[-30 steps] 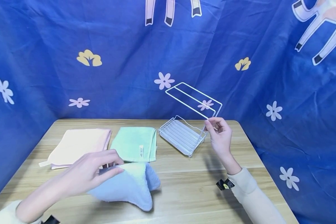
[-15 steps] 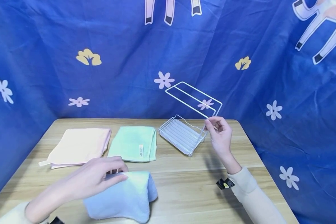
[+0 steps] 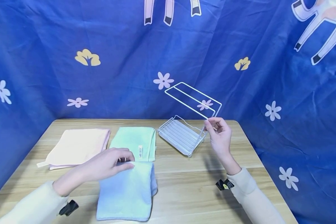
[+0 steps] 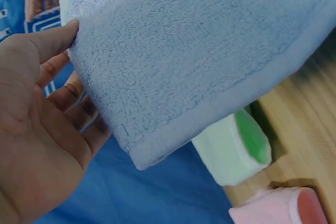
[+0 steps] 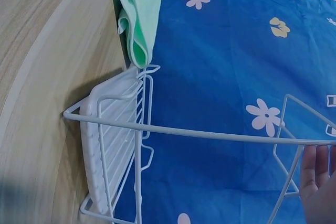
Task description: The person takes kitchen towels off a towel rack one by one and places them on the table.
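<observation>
In the head view my left hand (image 3: 106,165) pinches the top edge of a folded light-blue towel (image 3: 126,196), which hangs down at the front of the table. The left wrist view shows the thumb on one face of the fluffy towel (image 4: 199,72) and the fingers behind its edge. A white wire towel rack (image 3: 182,137) stands at the back right, with a slatted base and a raised top frame. Thumb and fingers of my right hand (image 3: 221,133) hold the rack's frame at its near upper corner.
A folded green towel (image 3: 131,140) with a small label lies left of the rack. Farther left is a folded pale pink towel (image 3: 78,146). A blue patterned cloth (image 3: 123,77) surrounds the wooden table (image 3: 190,186) at the back and sides.
My left hand has shifted right with the blue towel, dipping and then rising. The towel now hangs flatter and straighter. The right hand and the rack stay in place.
</observation>
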A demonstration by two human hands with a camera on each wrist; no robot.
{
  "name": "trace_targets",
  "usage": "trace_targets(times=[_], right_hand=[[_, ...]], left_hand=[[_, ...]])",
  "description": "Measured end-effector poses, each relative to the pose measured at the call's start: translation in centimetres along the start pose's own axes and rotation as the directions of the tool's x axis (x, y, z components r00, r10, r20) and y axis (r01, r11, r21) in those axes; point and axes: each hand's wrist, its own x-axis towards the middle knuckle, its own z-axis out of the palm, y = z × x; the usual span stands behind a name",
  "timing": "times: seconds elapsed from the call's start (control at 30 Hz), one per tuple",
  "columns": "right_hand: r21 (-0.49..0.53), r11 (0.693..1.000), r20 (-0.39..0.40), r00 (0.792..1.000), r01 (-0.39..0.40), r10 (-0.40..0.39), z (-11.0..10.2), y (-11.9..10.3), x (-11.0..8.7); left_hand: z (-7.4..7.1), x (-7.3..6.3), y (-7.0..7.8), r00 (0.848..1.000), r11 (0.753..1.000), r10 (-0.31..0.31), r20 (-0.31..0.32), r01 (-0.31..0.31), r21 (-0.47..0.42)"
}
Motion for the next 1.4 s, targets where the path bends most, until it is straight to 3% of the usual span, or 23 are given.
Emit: trace_targets(times=[0.37, 0.63, 1.0, 1.4], right_hand=[[-0.002, 1.000, 0.000, 1.000, 0.005, -0.005, -0.1, 0.1, -0.1], [-0.001, 1.000, 0.008, 1.000, 0.013, -0.013, -0.1, 0.2, -0.1], [0.001, 1.000, -0.010, 1.000, 0.004, -0.004, -0.1, 0.3, 0.0], [0.002, 1.000, 0.007, 1.000, 0.009, -0.009, 0.1, 0.1, 0.0]], left_hand=[[1.8, 1.7, -2.7, 0.993, 0.997, -0.057, 0.106, 0.062, -0.046], [3.6, 1.7, -3.5, 0.983, 0.989, -0.074, 0.171, 0.094, -0.113], [5.3, 1.5, -4.5, 0.974, 0.986, -0.129, 0.188, 0.146, -0.080], [6.7, 1.4, -5.6, 0.974, 0.989, -0.142, 0.178, 0.146, -0.012]])
